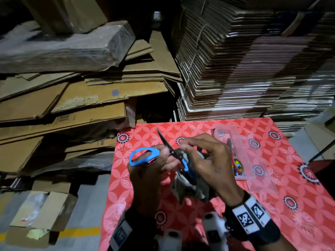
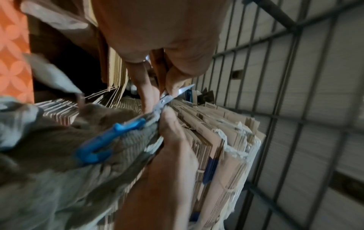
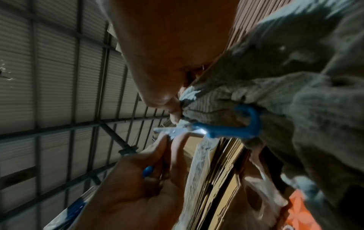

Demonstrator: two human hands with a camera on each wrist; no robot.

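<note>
From the head view, the scissors (image 1: 171, 151) are held above the red table cover (image 1: 272, 205). They are spread open, with one blade pointing up and away to the left and one blue handle running down under the grey cloth (image 1: 192, 187). The left hand (image 1: 148, 176) grips them by the pivot. The right hand (image 1: 208, 163) arches in from the right and pinches cloth just beside that pivot.

In the left wrist view, the left thumb presses the joint, and the blade tip lies beyond the fingers.

The right wrist view is blurred, but the right thumb seems to press cloth onto the blade's base. A wipe would likely run tipward.

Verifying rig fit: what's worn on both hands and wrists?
Bare left hand and right hand, no gloves. Black right wristband, white panels with black square markers. Black left wristband, pale label. White camera housings at both wrists.
</note>
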